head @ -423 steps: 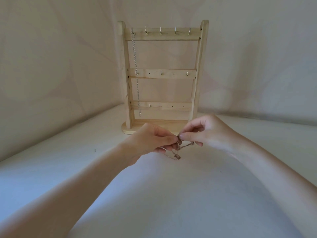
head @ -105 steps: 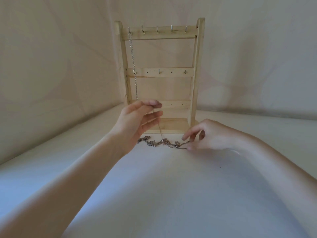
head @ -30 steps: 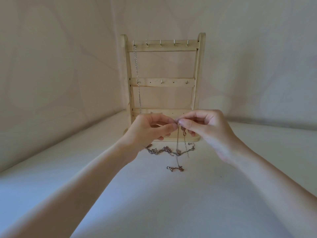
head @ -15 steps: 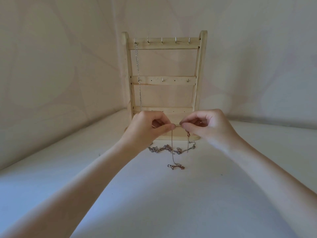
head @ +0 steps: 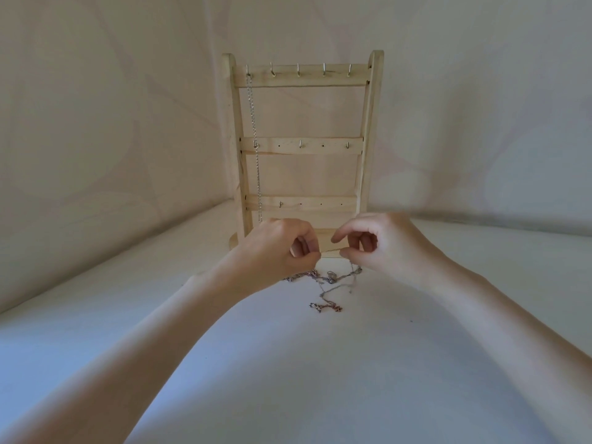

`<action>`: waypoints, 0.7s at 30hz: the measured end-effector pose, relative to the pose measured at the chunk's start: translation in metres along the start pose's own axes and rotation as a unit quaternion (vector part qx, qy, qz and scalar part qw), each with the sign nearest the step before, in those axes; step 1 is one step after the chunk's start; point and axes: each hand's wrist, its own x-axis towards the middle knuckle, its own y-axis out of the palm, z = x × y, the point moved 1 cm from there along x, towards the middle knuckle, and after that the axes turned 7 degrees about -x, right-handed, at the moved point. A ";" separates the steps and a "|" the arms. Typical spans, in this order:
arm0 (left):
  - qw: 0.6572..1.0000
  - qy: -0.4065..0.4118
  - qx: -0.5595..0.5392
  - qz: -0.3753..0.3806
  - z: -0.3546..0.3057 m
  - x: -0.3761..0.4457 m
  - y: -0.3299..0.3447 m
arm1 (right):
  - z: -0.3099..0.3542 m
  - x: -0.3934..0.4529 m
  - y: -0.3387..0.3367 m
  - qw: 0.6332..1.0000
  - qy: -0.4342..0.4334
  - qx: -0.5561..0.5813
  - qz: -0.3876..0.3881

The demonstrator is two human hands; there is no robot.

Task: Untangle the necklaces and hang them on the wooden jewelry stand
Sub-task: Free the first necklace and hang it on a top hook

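A wooden jewelry stand [head: 368, 129] with three hook rails rises at the back of the white surface. One silver chain [head: 254, 139] hangs from its top-left hook. In front of the stand's base, my left hand [head: 275, 251] and my right hand [head: 381, 245] each pinch a thin chain [head: 331, 250], stretched short and level between them. The chain's ends drop to the surface, where its lower end [head: 325, 306] lies. A tangle of other necklaces [head: 326, 277] lies just below my hands, partly hidden by the left one.
The white surface [head: 320, 379] runs toward me under both forearms. Pale walls meet in a corner behind the stand. Several hooks on the top rail [head: 323, 72] carry nothing.
My hands have drawn a little apart, so a short stretch of the thin chain is pulled level between them. The stand sits slightly lower in view.
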 end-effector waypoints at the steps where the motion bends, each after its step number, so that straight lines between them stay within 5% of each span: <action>1: 0.999 -0.020 -0.030 -0.016 -0.001 0.000 0.001 | 0.000 0.000 0.001 1.000 0.001 0.013 0.009; 3: 0.982 -0.078 -0.168 -0.039 -0.005 -0.001 0.003 | 0.002 0.001 0.003 0.998 0.011 0.057 0.026; 6: 0.881 -0.155 -0.446 -0.032 -0.013 -0.002 0.004 | 0.001 0.000 0.006 0.978 0.073 0.190 0.050; 8: 0.840 -0.163 -0.516 -0.035 -0.014 -0.002 0.001 | 0.002 -0.002 0.008 0.938 0.104 0.321 0.077; 11: 0.861 -0.142 -0.486 -0.044 -0.017 0.000 -0.004 | 0.010 0.000 0.011 0.893 0.100 0.426 0.105; 21: 0.903 -0.072 -0.412 -0.101 -0.037 0.027 -0.055 | 0.044 0.043 -0.025 0.908 0.090 0.409 0.029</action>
